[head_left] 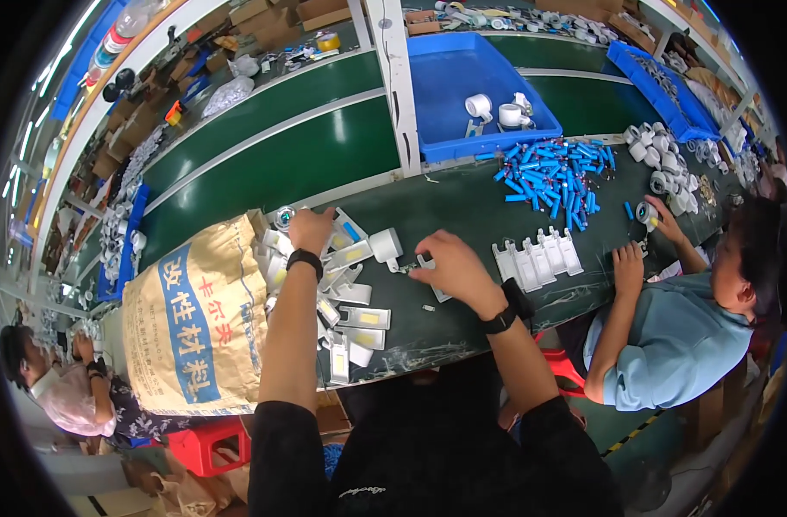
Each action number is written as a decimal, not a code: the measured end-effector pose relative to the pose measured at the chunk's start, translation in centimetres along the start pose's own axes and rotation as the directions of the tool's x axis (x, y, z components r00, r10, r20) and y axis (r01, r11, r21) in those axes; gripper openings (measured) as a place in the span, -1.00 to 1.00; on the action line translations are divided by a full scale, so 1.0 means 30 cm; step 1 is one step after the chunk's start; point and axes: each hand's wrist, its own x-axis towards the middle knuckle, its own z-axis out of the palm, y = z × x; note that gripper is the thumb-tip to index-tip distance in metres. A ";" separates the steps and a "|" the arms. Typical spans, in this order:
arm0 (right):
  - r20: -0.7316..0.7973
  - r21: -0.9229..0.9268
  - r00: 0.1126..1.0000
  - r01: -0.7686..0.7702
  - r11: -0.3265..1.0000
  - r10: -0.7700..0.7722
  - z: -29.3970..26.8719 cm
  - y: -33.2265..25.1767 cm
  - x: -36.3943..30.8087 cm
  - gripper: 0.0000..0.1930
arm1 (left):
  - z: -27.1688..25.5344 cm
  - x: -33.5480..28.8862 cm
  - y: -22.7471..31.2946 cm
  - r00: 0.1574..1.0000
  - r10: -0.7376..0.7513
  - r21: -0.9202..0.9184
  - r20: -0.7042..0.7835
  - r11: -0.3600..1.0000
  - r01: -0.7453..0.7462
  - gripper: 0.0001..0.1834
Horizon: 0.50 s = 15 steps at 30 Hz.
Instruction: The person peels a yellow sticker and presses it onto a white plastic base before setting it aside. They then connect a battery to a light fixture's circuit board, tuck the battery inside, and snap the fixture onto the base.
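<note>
On the dark green bench top [462, 215], a heap of white plastic housings with yellow rectangular panels [346, 297] is spread beside a large tan woven sack with blue and red print [199, 323]. The left hand [312, 228] is laid on the far end of that heap, near the mouth of the sack; the fingers are curled downward, and whether a piece is pinched beneath them cannot be told. The right hand [449, 263] is lowered to the bench just right of the heap, fingers bent over a small white part [424, 263] that appears to be touched or lightly held; the grip itself is hidden by the knuckles. A row of upright white plastic housings [538, 257] is stood just to the right, and a scatter of blue cylindrical cells [555, 172] lies farther back, below a blue plastic bin [449, 77].

A few risks may be judged. The loose heap is piled close to the near edge, so a sweep of the left forearm could push pieces off the bench. The upright row could be toppled if brushed by the right wrist. The neighbouring person's hand [628, 269] is worked close by, so reaches could collide.
</note>
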 end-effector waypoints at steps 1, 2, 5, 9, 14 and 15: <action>0.009 0.053 0.998 0.066 0.996 -0.066 0.029 0.016 -0.021 -0.61 | 0.029 0.014 -0.006 0.999 -0.007 0.003 -0.043 1.000 0.008 -0.45; -0.028 0.086 0.990 0.141 0.986 -0.140 0.055 0.027 -0.033 -0.58 | 0.047 0.045 -0.010 0.999 -0.001 0.004 -0.038 1.000 0.001 -0.45; -0.071 0.064 0.978 0.199 0.978 -0.195 0.152 0.017 -0.012 -0.66 | 0.075 0.180 -0.185 0.961 0.198 0.225 0.193 0.945 -0.239 -0.66; -0.139 -0.057 0.964 0.218 0.974 -0.224 0.144 0.055 -0.027 -0.75 | 0.037 0.102 -0.073 0.887 -0.117 -0.834 0.448 0.303 0.461 -0.83; -0.097 -0.092 0.963 0.242 0.966 -0.251 0.143 0.030 -0.025 -0.79 | 0.000 0.114 -0.093 0.803 0.060 -0.805 0.592 0.076 0.588 -0.93; -0.089 -0.078 0.960 0.258 0.963 -0.264 0.147 0.033 -0.021 -0.80 | 0.003 0.109 -0.087 0.802 0.067 -0.805 0.593 0.053 0.591 -0.93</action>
